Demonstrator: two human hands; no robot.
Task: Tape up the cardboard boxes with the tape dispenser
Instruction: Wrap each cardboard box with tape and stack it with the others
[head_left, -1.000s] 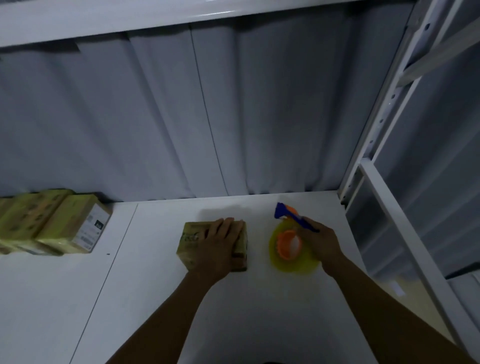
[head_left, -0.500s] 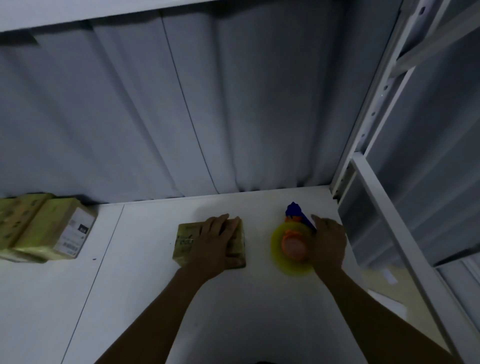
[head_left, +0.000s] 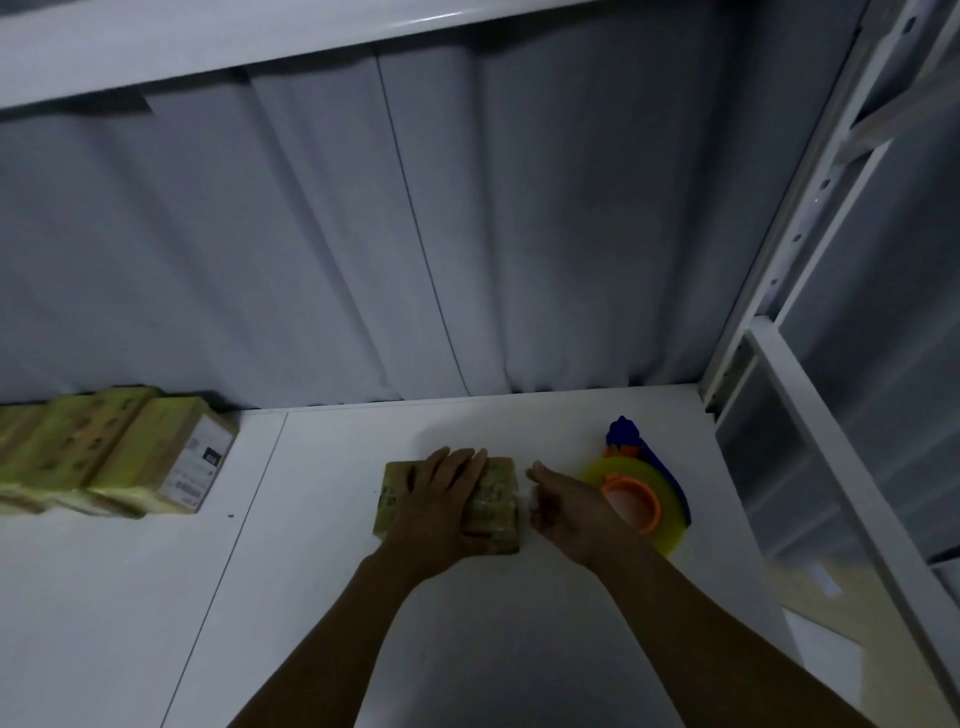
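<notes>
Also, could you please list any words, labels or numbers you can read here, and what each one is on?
Nothing reads clearly.
The white label on the end of the stacked box: printed lines and a dark patch, too blurred to read.
The dark print on the cardboard box under the left hand: too blurred to read.
On the tape dispenser: no text shows.

The white label (head_left: 195, 470) on the left box (head_left: 150, 447) bears print too blurred to read.

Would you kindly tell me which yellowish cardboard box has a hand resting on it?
The lone yellowish cardboard box in the middle, under the left hand; the other boxes sit clustered far left, untouched.
</notes>
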